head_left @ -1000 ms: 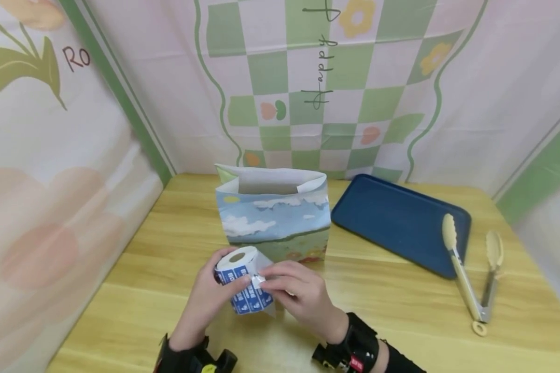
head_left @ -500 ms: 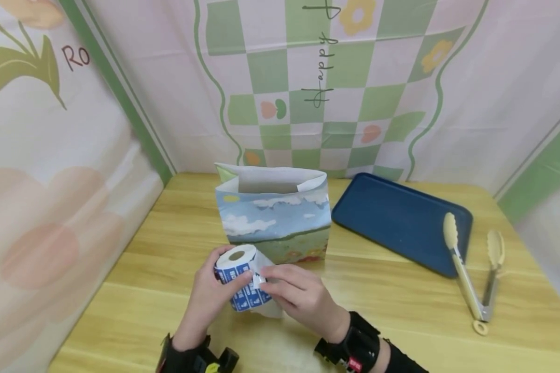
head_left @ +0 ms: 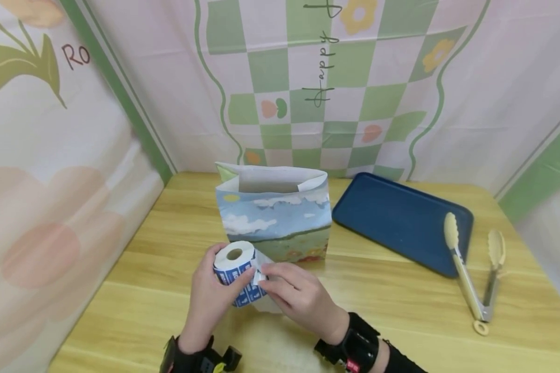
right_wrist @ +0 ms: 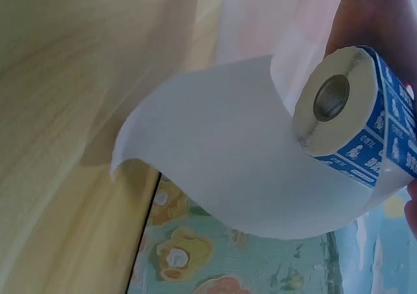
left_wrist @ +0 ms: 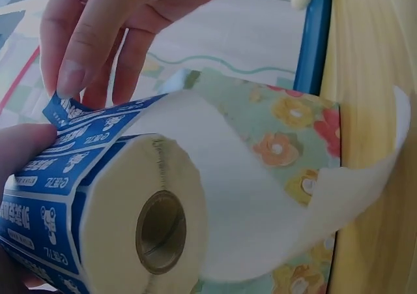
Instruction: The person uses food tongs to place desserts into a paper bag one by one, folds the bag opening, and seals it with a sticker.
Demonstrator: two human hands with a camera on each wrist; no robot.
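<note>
Left hand (head_left: pixel 210 295) wraps its fingers round a roll of blue stickers (head_left: pixel 237 272) at lower centre of the head view, just in front of the paper bag (head_left: pixel 274 215). The roll's core axis tilts up and away from the person, so the open cardboard hole faces the upper part of the frame, toward the camera. Right hand (head_left: pixel 298 300) pinches the loose end of the sticker strip (left_wrist: pixel 68 108) between thumb and fingertips, touching the roll's right side. A white backing sheet (right_wrist: pixel 215 157) curls off the roll and hangs free below it, its long axis running down toward the wooden table (head_left: pixel 392 305).

The bag stands upright at mid-frame with its mouth open, printed with sky and flowers. To its right lies a dark blue tray (head_left: pixel 401 220), and cream tongs (head_left: pixel 471 269) rest partly on the tray's right edge, handle end nearest the person, at right of the frame.
</note>
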